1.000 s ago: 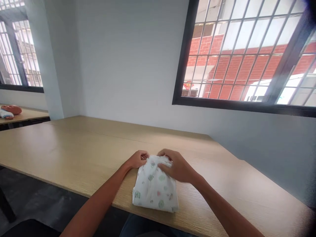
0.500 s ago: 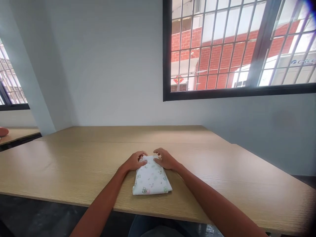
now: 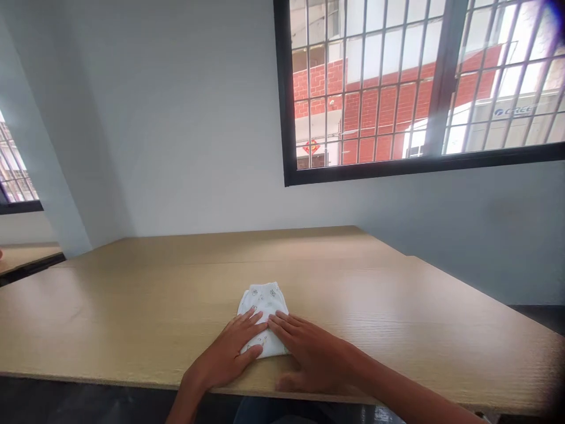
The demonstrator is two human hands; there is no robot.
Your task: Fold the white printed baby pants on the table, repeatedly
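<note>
A folded white cloth item (image 3: 263, 296) with small printed figures, its kind hard to tell, lies on the wooden table (image 3: 176, 294) near the front edge. Its narrower end points away from me. My left hand (image 3: 229, 352) rests flat on its near left part, fingers spread. From the right, my right hand (image 3: 304, 347) lays its outstretched fingers on the near right part, the thumb apart and slightly blurred. The fingertips of both hands almost meet over the middle of the cloth, and they cover part of its near half.
Behind the table rises a pale wall (image 3: 198, 118) with a barred, dark-framed window (image 3: 375, 171) at the right. Another table (image 3: 30, 253) stands at the far left beyond a pillar. The table's front edge runs just under my hands.
Both hands have moved from the far end of the cloth to its near part and flattened onto it. The cloth looks shorter, with its far end now uncovered. The view has tilted slightly.
</note>
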